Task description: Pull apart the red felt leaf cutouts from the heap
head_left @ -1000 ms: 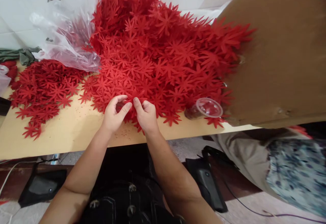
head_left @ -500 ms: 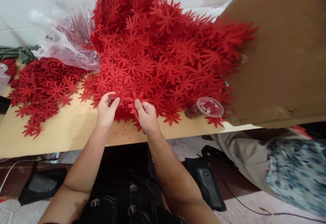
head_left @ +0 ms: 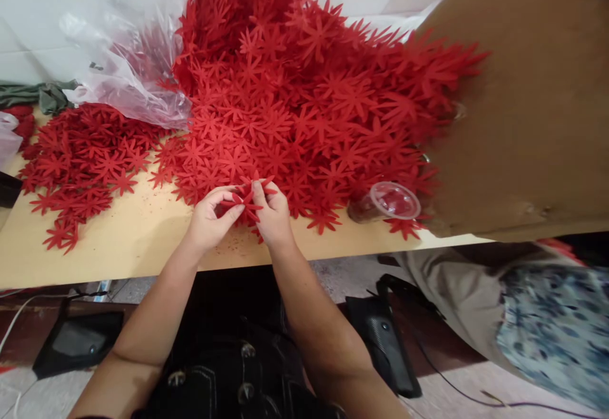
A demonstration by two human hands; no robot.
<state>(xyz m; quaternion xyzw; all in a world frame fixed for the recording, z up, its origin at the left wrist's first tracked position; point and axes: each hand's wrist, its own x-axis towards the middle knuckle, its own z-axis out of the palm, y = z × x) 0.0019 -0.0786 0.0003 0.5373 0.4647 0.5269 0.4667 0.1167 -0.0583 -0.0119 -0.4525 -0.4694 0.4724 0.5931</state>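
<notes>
Flowers [head_left: 248, 202] are pinched thumb-to-finger, grip narrow, by left hand [head_left: 209, 219] and right hand [head_left: 275, 214]; forearms [head_left: 167, 301] angled from 7 and 5 o'clock.

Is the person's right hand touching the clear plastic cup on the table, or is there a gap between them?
Apart. The head view plainly shows red flower shapes and some tabletop between the right hand and the clear plastic cup.

I can see a pale yellow tbl [head_left: 157, 235] across the pic's mid, w/ a big heap of red flower-shaped pcs [head_left: 285, 108] at upper ctr & a smaller red heap [head_left: 90, 159] at left. Nr its front edge, right of ctr, there's a clear plastic cup [head_left: 392, 202], plus red crumbs scattered lower ctr.
</notes>
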